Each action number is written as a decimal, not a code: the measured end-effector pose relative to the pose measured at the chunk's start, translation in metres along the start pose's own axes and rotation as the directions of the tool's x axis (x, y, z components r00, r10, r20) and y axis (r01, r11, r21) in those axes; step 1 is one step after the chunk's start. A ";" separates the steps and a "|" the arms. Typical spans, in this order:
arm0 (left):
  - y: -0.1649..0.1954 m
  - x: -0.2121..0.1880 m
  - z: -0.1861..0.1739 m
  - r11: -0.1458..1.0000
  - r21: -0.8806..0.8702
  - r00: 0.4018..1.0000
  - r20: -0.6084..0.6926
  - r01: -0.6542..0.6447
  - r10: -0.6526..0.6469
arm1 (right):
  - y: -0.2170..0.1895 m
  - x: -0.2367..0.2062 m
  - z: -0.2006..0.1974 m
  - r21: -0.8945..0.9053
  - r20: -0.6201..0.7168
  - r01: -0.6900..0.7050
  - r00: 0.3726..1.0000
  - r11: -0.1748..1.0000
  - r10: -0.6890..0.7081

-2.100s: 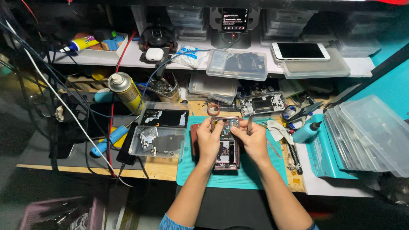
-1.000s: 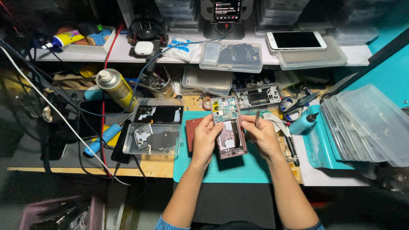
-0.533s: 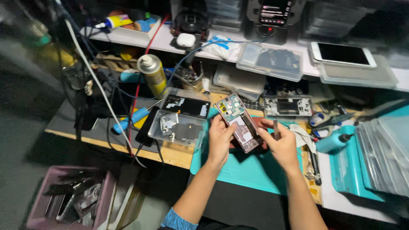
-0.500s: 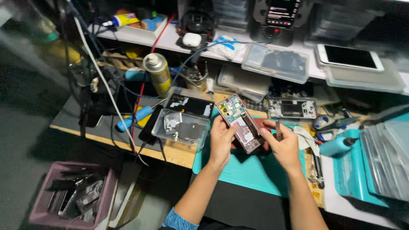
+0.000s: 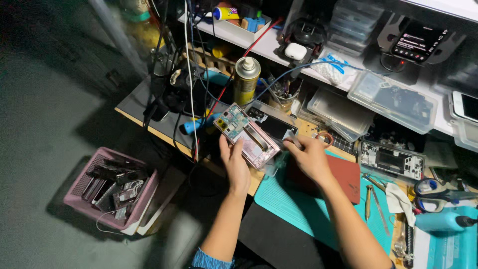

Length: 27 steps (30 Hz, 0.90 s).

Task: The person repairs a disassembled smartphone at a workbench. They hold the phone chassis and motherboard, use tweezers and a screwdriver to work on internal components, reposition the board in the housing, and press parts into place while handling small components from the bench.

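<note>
The left hand (image 5: 235, 167) grips an opened phone (image 5: 246, 135) from below, thumb up its side, holding it tilted above the bench's front edge (circuit board and pink frame showing). The right hand (image 5: 308, 157) is closed around a small tool (image 5: 290, 142), its tip at the phone's lower right corner. Under that wrist lie a red pad (image 5: 343, 177) and a teal mat (image 5: 298, 209). A spray can (image 5: 246, 79) stands behind the phone. On the floor to the left sits a pink basket (image 5: 107, 192) of parts.
</note>
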State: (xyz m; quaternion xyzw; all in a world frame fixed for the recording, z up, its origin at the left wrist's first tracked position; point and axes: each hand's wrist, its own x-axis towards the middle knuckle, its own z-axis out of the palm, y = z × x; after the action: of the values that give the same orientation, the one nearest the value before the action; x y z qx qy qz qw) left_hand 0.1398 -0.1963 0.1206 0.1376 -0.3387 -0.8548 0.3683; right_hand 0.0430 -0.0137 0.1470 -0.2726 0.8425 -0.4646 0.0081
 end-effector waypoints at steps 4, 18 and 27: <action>0.002 0.017 -0.013 0.997 0.027 0.996 -0.053 -0.069 0.070 | -0.013 0.040 0.047 0.039 0.113 -0.188 0.977 0.981 0.182; 0.007 0.023 -0.026 0.988 -0.149 0.995 -0.103 -0.030 0.015 | -0.038 0.059 0.076 0.044 0.108 -0.338 0.937 0.940 0.332; -0.003 -0.006 -0.015 0.993 -0.110 0.998 -0.051 -0.052 0.046 | -0.022 0.027 0.064 0.280 -0.071 -0.034 0.996 0.959 0.056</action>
State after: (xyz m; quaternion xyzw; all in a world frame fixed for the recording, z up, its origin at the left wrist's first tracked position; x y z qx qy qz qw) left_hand 0.1491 -0.1975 0.1077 0.1289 -0.2847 -0.8595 0.4044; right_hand 0.0469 -0.0856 0.1340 -0.2313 0.7742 -0.5887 0.0240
